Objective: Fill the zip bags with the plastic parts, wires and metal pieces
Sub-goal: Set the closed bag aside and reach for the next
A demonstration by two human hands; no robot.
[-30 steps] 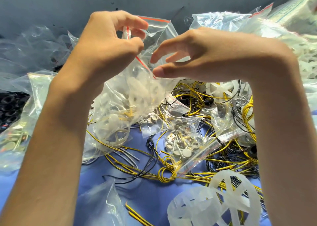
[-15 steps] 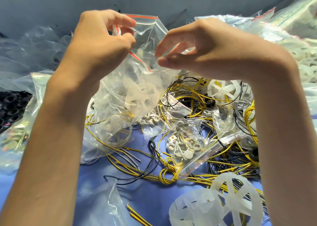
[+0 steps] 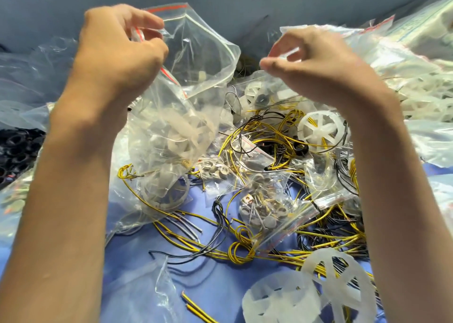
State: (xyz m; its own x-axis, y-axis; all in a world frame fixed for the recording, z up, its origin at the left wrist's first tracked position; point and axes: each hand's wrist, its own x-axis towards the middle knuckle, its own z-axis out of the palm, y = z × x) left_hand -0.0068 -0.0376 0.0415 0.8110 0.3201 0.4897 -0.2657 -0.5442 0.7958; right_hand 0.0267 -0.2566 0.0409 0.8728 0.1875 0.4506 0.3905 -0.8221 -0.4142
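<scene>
Pinching the open zip bag (image 3: 196, 60), upper left: left grip (image 3: 117, 57); right grip (image 3: 318, 70) curled, hold unclear; a slip could spill the plastic wheels (image 3: 176, 131)

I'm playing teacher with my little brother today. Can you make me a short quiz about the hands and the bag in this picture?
1. True or false: the left hand grips the mouth of the bag.
2. The stripe along that bag's zip is: A red, B green, C black.
3. Which hand is nearer the white wheel?

Key: 1 true. 2 A. 3 the right hand.
</scene>
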